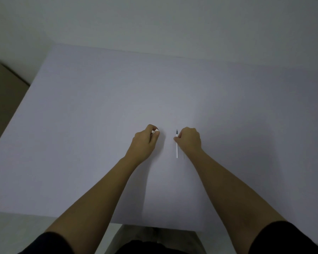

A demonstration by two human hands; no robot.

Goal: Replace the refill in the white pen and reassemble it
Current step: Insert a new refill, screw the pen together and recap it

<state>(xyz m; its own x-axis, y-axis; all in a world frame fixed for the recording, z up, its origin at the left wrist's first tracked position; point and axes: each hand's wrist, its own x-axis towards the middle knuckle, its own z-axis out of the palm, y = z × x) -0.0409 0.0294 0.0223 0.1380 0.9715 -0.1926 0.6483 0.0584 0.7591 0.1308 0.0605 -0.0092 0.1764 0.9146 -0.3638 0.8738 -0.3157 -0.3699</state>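
Both hands work above the middle of a white table (81,125). The right hand (189,139) pinches a thin white refill (177,150) with a dark tip, held nearly upright, tip pointing away. The left hand (145,142), just beside it, is curled around a small white pen part (154,131) gripped at the fingertips.

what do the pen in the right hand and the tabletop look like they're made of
The white pen in the right hand looks like smooth, opaque plastic: a thin, even white tube with a dark, narrow tip; too small to judge gloss. The tabletop looks like a matte white laminate or painted board: flat, uniform, no grain or glare, though the dim light leaves this open.
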